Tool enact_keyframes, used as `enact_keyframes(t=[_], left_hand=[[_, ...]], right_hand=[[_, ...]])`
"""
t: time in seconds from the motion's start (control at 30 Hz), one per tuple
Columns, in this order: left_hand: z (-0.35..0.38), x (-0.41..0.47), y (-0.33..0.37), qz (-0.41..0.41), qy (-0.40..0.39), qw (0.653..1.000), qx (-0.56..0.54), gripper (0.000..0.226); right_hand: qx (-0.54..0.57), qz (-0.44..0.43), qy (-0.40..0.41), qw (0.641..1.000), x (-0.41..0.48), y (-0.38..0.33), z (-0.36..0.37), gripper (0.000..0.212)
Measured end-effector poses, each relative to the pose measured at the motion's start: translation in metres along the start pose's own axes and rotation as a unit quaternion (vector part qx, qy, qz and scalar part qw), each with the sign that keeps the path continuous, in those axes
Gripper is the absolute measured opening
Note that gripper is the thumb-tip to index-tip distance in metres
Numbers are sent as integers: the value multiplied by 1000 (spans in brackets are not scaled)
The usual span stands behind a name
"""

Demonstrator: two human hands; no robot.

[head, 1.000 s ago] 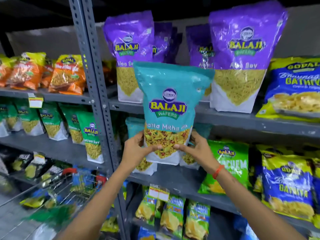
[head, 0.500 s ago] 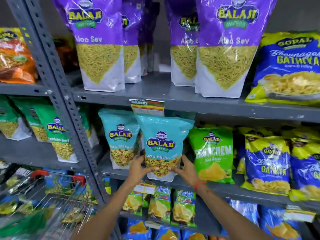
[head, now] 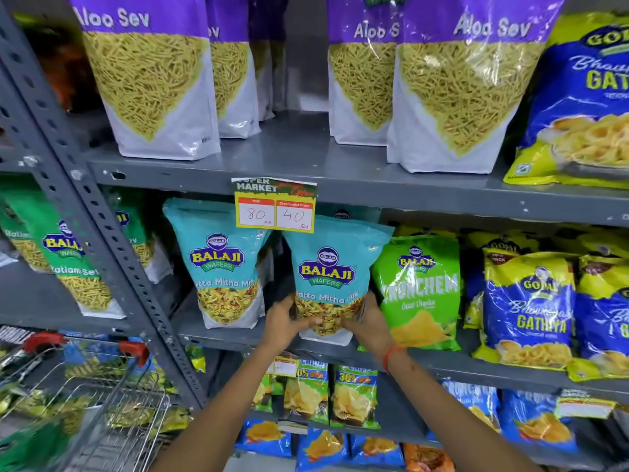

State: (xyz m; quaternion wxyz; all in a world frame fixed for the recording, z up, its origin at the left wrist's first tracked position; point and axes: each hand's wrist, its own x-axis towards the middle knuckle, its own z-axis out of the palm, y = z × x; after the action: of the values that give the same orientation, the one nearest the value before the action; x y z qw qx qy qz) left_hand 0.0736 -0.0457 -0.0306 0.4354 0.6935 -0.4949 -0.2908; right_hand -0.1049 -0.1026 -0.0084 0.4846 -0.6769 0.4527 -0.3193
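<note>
Teal pouch (head: 327,267), likely light, slippery, crushable. Left hand (head: 284,323) and right hand (head: 371,325) curl fingers round its base at 9 and 3 o'clock.

Left hand (head: 284,323) and right hand (head: 369,323) were bare, no gloves. Both forearms were bare up to frame edge. Right wrist wore thin orange-red thread band (head: 392,355), seemingly a few strands, snug against wrist.
</note>
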Motion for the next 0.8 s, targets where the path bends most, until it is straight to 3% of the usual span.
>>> enact_keyframes(t=[0.13, 0.27, 0.4, 0.47, 0.63, 0.8], left_hand=[[0, -1, 4, -3, 1, 1000, 3, 82], [-1, -16, 26, 25, 79, 997, -4, 108], [-9, -43, 75, 140, 247, 954, 93, 57], [-16, -54, 110, 205, 299, 927, 91, 38], [-35, -69, 213, 321, 359, 876, 15, 24], [-50, -53, 296, 401, 404, 822, 1, 29]], right_hand=[[63, -54, 89, 993, -15, -14, 7, 76], [23, -132, 211, 968, -34, -33, 14, 55], [48, -230, 237, 943, -47, -76, 6, 31], [65, -277, 235, 929, -54, -105, -5, 24], [85, -432, 279, 854, -72, -182, -44, 21], [54, -509, 337, 790, -64, -240, -90, 19]])
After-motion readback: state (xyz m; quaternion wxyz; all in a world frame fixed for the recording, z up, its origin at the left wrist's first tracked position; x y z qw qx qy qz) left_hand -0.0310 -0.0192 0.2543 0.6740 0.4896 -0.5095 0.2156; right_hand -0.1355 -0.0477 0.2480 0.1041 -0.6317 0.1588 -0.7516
